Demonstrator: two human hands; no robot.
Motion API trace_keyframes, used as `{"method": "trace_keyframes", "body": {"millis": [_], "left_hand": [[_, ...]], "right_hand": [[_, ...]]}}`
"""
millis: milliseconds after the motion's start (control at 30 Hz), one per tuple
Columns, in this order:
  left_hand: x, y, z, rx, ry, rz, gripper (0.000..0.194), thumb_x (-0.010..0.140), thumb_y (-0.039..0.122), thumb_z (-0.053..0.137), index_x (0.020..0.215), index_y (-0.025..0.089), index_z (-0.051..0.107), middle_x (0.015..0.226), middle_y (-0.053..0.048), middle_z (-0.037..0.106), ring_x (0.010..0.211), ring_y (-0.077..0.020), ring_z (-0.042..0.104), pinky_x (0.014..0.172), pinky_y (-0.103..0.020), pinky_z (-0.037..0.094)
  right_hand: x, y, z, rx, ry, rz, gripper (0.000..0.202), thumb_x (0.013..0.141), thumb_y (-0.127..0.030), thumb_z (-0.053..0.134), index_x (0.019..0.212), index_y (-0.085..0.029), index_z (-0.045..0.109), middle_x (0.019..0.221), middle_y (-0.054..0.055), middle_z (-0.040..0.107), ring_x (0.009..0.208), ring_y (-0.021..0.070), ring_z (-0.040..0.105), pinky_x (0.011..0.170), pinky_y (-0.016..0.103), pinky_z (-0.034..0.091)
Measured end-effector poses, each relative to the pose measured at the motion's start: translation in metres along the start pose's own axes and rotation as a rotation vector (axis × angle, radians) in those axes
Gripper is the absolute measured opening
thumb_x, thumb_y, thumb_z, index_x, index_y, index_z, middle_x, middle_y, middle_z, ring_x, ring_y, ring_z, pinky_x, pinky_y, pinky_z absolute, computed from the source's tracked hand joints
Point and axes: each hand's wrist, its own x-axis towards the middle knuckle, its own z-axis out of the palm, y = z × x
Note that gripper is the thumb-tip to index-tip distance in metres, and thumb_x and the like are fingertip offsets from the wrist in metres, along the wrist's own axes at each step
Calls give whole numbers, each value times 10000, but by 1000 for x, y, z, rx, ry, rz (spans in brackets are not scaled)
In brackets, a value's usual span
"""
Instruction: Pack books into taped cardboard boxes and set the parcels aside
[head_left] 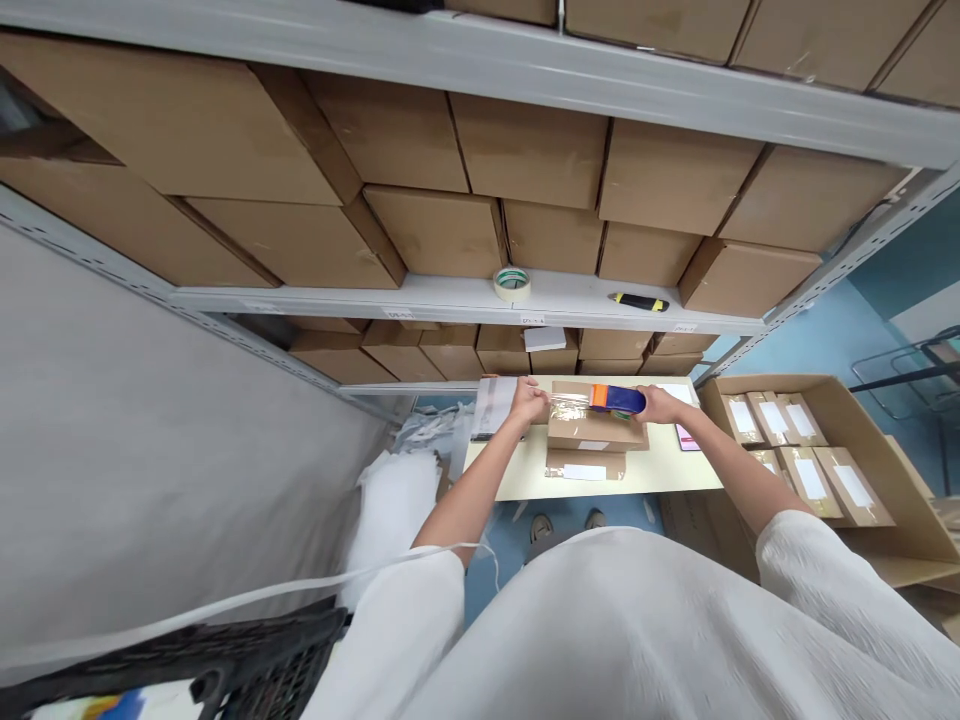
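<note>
My right hand (658,406) is wrapped round a blue and orange tape dispenser (618,399), which lies over the top of a brown cardboard box (592,430). A strip of clear tape (570,398) stretches from the dispenser towards the left across the box. At the box's left edge my left hand (529,400) has its fingers pinched together on the end of the tape. In front of it on the table is a smaller taped cardboard box (585,466) with a white label.
The cream table (517,486) stands before a shelf of cardboard boxes. A tape roll (512,284) and a utility knife (639,302) lie on the shelf. To the right, a large open carton (919,500) holds several labelled boxes. A black crate (277,655) is at lower left.
</note>
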Motion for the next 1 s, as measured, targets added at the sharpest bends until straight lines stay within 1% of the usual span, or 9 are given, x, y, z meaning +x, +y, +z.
{"method": "trace_keyframes", "body": {"millis": [67,133,333,567,733,867,1000], "left_hand": [[1,-6,-13,-35,27,-40,520,666,48,741,1022,275,438,686,90,641,713,-172,684,808,-310,516],[1,-11,-20,-64,47,-68,514,666,42,741,1014,274,443,676,93,638,702,-165,677,818,-312,518],[4,-23,-24,-106,56,-99,510,647,66,721,1027,273,450,690,82,653,705,-165,676,808,-308,517],[16,-36,-31,-121,72,-120,513,647,112,750,1041,282,469,737,63,661,754,-180,690,796,-300,522],[20,-50,-23,-132,103,-197,512,631,63,750,1000,273,462,740,67,641,763,-169,679,822,-294,514],[18,-61,-8,-185,100,-236,484,660,69,769,979,265,462,766,52,648,772,-169,679,823,-302,530],[16,-66,7,-162,86,-259,463,668,126,820,950,262,480,790,26,636,830,-203,693,828,-319,540]], "right_hand": [[2,-6,-4,-35,-16,21,442,717,-375,831,1115,-223,714,1021,84,800,880,271,731,740,309,523],[6,-13,-5,-69,-24,37,407,725,-414,845,1060,-229,707,994,87,796,859,272,729,712,309,511],[17,-28,-2,-150,-35,33,458,773,-558,839,1071,-239,699,1022,97,798,893,283,740,731,316,511],[27,-39,2,-231,-29,51,467,792,-573,836,1083,-234,699,1047,115,799,910,295,737,733,322,509],[32,-48,3,-283,-40,70,486,789,-583,847,1095,-234,699,1065,118,795,910,287,736,731,313,499],[32,-53,3,-318,-36,87,488,799,-599,844,1089,-235,697,1060,125,791,919,297,733,745,322,498],[30,-55,4,-345,-40,103,505,804,-612,842,1103,-231,699,1069,129,791,933,304,735,764,329,508]]}}
